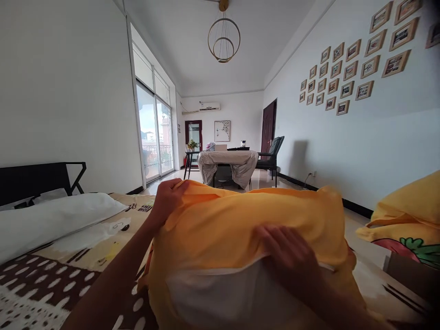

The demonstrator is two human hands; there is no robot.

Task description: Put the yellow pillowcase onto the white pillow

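A yellow pillowcase (220, 224) fills the lower middle of the view, partly drawn over a white pillow (220, 293). My left hand (171, 195) is closed on the upper left edge of the pillowcase, where the fabric bunches up. Over the front, the fingers of my right hand (287, 250) are curled onto the pillowcase by its opening edge, slightly blurred. White pillow shows below that edge, between my forearms. How far the pillow reaches inside is hidden by the cloth.
Under the pillow spreads a patterned bed sheet (113, 238). Another white pillow (62, 217) lies at left, and yellow bedding (412, 206) with a printed strawberry sits at right. Beyond the bed stand a covered table (228, 158) and a black chair (273, 156).
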